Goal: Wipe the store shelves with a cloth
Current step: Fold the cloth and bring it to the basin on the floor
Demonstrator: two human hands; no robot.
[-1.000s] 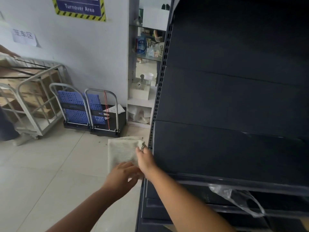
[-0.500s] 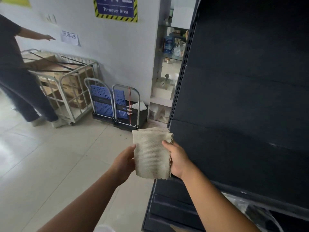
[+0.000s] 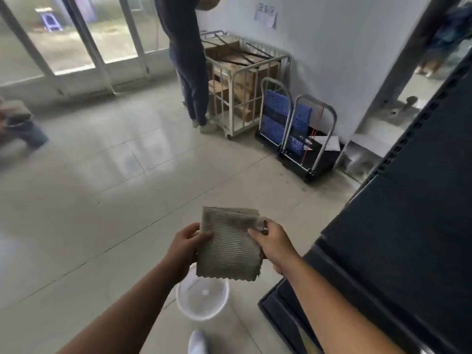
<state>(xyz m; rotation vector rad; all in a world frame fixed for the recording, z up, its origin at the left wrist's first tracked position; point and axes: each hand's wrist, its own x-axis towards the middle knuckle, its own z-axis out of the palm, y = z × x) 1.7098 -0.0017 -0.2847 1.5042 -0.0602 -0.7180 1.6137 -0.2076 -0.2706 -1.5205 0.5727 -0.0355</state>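
Both hands are holding the folded cloth (image 3: pixel 229 245) flat between them, away from the shelves (image 3: pixel 398 226) on the right. The left hand (image 3: pixel 185 247) is pinching its left edge in a closed grip, the right hand (image 3: pixel 274 242) its upper right corner, likely refolding for a clean face. A white bucket (image 3: pixel 203 300) is sitting just below the grip, probably for rinsing.

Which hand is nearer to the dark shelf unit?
Right. The right hand pinches the cloth's right edge, close beside the dark shelf unit. The left hand grips the cloth's left edge, on the far side from the shelving.
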